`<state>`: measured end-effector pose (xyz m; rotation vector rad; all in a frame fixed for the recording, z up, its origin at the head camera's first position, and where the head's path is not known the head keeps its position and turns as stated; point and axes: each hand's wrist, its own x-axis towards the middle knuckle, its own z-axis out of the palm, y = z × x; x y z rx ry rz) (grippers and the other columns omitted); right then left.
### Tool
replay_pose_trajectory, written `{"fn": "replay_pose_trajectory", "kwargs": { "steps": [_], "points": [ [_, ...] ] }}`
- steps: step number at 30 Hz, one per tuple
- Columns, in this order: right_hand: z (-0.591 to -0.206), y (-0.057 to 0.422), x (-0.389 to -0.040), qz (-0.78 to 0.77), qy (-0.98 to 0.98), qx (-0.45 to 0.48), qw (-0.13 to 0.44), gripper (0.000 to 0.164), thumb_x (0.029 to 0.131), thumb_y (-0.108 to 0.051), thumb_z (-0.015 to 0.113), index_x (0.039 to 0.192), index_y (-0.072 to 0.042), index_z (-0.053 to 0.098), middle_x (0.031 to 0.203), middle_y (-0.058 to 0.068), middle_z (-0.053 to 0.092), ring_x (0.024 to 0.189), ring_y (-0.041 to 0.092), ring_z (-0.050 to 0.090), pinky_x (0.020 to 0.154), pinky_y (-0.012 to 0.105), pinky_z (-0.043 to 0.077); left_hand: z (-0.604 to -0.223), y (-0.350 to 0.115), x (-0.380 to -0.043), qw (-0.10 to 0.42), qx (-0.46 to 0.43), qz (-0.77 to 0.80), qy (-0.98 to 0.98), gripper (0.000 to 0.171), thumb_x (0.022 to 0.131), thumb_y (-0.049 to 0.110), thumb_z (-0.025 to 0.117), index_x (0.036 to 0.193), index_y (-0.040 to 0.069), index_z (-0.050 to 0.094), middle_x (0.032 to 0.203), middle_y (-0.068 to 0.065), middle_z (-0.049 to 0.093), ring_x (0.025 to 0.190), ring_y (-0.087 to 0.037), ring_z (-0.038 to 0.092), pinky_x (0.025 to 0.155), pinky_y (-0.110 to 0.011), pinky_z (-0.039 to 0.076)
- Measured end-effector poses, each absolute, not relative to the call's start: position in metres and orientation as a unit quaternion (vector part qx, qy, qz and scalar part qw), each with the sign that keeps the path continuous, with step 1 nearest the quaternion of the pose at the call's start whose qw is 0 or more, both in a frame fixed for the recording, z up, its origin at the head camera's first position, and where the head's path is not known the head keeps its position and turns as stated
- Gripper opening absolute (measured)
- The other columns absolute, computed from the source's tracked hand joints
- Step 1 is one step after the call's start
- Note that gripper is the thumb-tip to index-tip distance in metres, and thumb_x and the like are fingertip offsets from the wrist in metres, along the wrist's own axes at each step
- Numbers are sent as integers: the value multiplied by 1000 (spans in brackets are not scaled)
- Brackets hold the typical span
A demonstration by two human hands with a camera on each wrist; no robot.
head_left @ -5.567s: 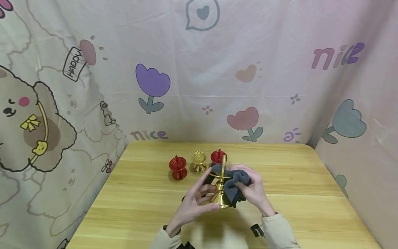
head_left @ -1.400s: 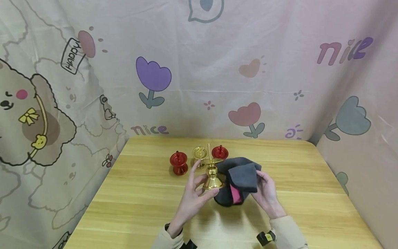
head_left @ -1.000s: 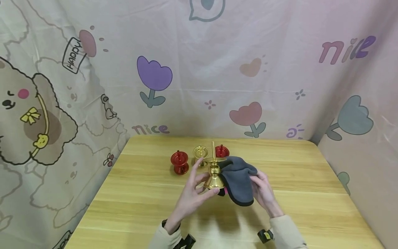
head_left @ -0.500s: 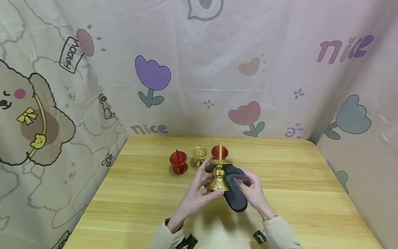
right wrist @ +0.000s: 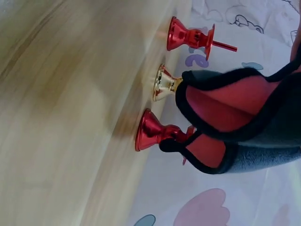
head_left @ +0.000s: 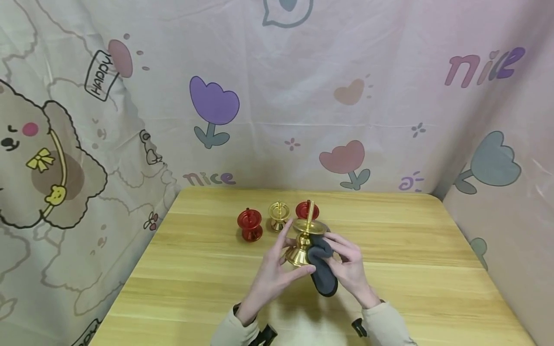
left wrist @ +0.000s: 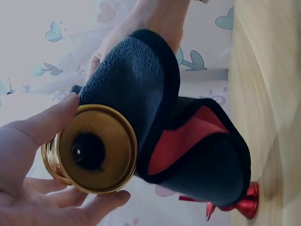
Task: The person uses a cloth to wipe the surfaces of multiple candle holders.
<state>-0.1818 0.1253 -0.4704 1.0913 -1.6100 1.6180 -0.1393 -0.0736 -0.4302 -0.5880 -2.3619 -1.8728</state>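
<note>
- Gripping a large gold holder [head_left: 304, 240], the left grip [head_left: 272, 274] has thumb and fingers bent round its flared base, the thumb on the near side and one finger reaching up toward the dish.
- Right grip [head_left: 349, 264] pinches a folded dark grey cloth [head_left: 323, 276] between thumb and fingers and presses it against the right side of the gold holder, below the dish.
- The gold holder is lifted clear of the bench [head_left: 195, 288] and tilted, its upright spike [head_left: 310, 211] leaning to the right; the left wrist view shows the round hollow of its base from beneath, dark at the centre.
- One rounded flap of the cloth hangs free on the near side. The cloth has black edging and, in the wrist views, a pinkish-red lining [left wrist: 181, 136].
- Farther back on the bench stand three smaller holders, all upright: a left red holder [head_left: 249, 223], a small gold holder [head_left: 279, 211] in the middle, and a right red holder [head_left: 301, 211], partly hidden behind the lifted one.
- Pale sleeves [head_left: 235, 331] cover both forearms at the near edge.
- Behind the bench hangs a pale curtain [head_left: 268, 96] printed with tulips, hearts and lettering, with a large cartoon animal [head_left: 65, 163] on the left.
</note>
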Motion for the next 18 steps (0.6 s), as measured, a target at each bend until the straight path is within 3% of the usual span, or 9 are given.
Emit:
{"fn": "replay_pose_trajectory", "kwargs": {
  "steps": [5, 9, 12, 15, 18],
  "points": [
    [-469, 127, -181, 620, -612, 396, 290, 36, 80, 23, 67, 112, 8, 73, 123, 5, 71, 113, 12, 68, 94, 19, 57, -431, -77, -140, 58, -221, -591, -774, 103, 83, 22, 84, 162, 26, 18, 120, -12, 74, 117, -25, 69, 107, -47, 52],
    [-472, 130, -178, 657, -627, 347, 236, 35, 77, 28, 65, 106, 10, 73, 120, -8, 72, 109, 5, 68, 87, 16, 58, -433, -80, -140, 2, -217, -625, -750, 100, 86, 16, 80, 161, 34, 17, 139, -15, 63, 127, -33, 62, 103, -50, 54],
    [-474, 131, -176, 669, -635, 322, 214, 33, 76, 28, 66, 105, 12, 72, 117, -11, 73, 106, 3, 69, 84, 16, 58, -434, -78, -139, -27, -193, -639, -744, 104, 83, 18, 84, 159, 41, 18, 149, -13, 51, 129, -36, 57, 100, -49, 56],
    [-476, 129, -176, 660, -636, 328, 228, 34, 76, 28, 66, 105, 13, 72, 118, -9, 72, 108, 4, 69, 86, 16, 58, -436, -75, -140, -15, -173, -632, -756, 108, 78, 22, 89, 159, 43, 20, 143, -10, 49, 124, -29, 56, 98, -45, 58],
    [-476, 126, -178, 636, -632, 354, 265, 34, 76, 27, 67, 106, 12, 72, 120, -3, 71, 111, 6, 68, 89, 17, 58, -437, -74, -140, 23, -174, -618, -766, 110, 76, 23, 90, 160, 36, 20, 128, -10, 60, 117, -25, 60, 97, -45, 58]
  ]
}}
